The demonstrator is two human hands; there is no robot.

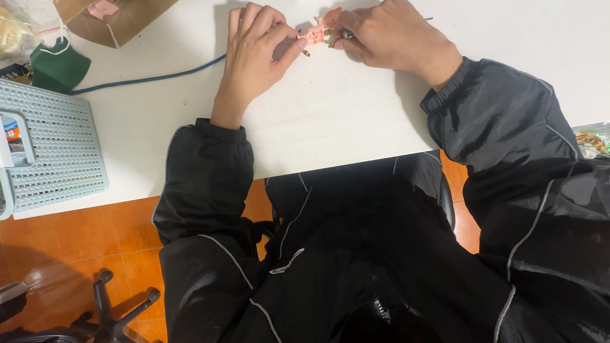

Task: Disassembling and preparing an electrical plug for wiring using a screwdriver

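A small pink part (320,29) with brass-coloured pins sticking out is held between both hands above the white table (330,114). My left hand (253,49) pinches its left end with thumb and forefinger. My right hand (388,35) grips its right end, and a thin metal rod or tool shows past the knuckles. Both arms wear black jacket sleeves.
A light perforated plastic basket (53,143) stands at the table's left edge. A blue cable (147,79) runs to a green item (59,64). A cardboard box (119,14) lies at the back left. An office chair base (118,327) stands on the orange tiled floor.
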